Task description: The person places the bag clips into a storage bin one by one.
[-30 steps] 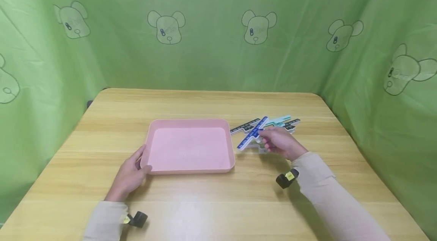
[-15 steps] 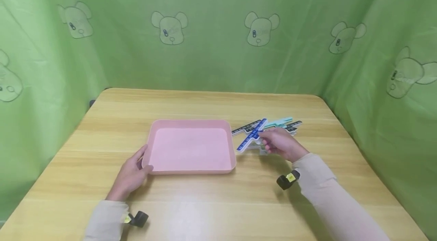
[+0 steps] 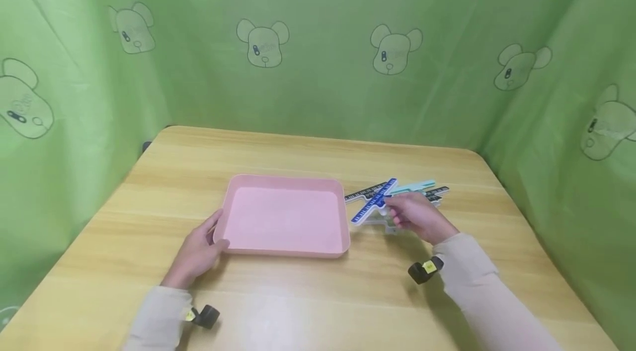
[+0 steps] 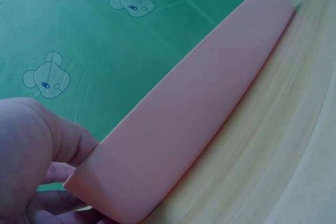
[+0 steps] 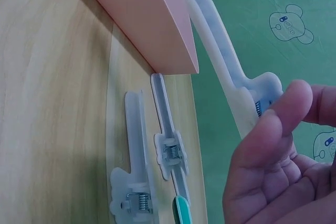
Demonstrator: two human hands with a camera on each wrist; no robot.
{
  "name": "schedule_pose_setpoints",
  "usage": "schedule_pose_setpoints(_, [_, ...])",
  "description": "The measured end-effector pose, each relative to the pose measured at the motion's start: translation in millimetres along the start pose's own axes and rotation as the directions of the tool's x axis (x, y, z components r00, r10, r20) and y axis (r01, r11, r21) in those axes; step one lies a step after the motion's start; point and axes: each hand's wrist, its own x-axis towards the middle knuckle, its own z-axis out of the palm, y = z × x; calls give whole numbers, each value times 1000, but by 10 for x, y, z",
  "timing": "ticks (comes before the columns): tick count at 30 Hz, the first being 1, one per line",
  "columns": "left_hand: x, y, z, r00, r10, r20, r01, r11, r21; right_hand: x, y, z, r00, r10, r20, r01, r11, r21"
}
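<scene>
The wood-grain tabletop [image 3: 278, 287] sits slightly askew in the head view, turned and shifted rightward compared with half a second ago — the head seems to have swung a little left, while the hands keep much the same places relative to the things. I judge that the work has barely moved on: a clip is in hand, but nothing has reached the tray.

Nearest are two pale sleeves, each with a black wrist camera [image 3: 205, 317]. The left hand [image 3: 199, 251] holds the near left corner of the pink tray [image 3: 283, 221], thumb on the front rim and fingers along the side; its grip is closed round that corner. Nothing shows inside the tray.

Just right of it, the right hand [image 3: 414, 216] pinches a blue piano-keyboard clip [image 3: 367, 209] between thumb and finger, raised off the tabletop and outside the tray. Below lies a whitish clip [image 3: 385, 222]; beyond are two black piano-keyboard clips [image 3: 360, 194] and a teal clip [image 3: 413, 186], partly overlapping. Behind everything hangs a green curtain [image 3: 318, 97] printed with animal faces.
</scene>
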Motion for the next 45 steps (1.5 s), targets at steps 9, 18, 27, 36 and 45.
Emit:
schedule_pose_setpoints(9, [4, -16, -15, 1000, -5, -4, 5, 1000, 17, 46, -17, 39, 1000, -12, 26, 11, 1000, 14])
schedule_pose_setpoints(18, [18, -6, 13, 1000, 2, -9, -2, 1000, 12, 68, -46, 42, 999, 6, 35, -6, 1000, 15])
schedule_pose_setpoints(27, [9, -5, 7, 1000, 7, -18, -6, 999, 35, 75, -64, 71, 999, -4, 53, 4, 1000, 10])
schedule_pose_setpoints(36, [10, -29, -1, 1000, 5, -4, -5, 1000, -6, 135, -56, 89, 999, 4, 49, -4, 1000, 0])
schedule_pose_setpoints(45, [14, -27, 0, 1000, 11, 3, -11, 999, -32, 145, -83, 103, 999, 16, 42, -16, 1000, 6])
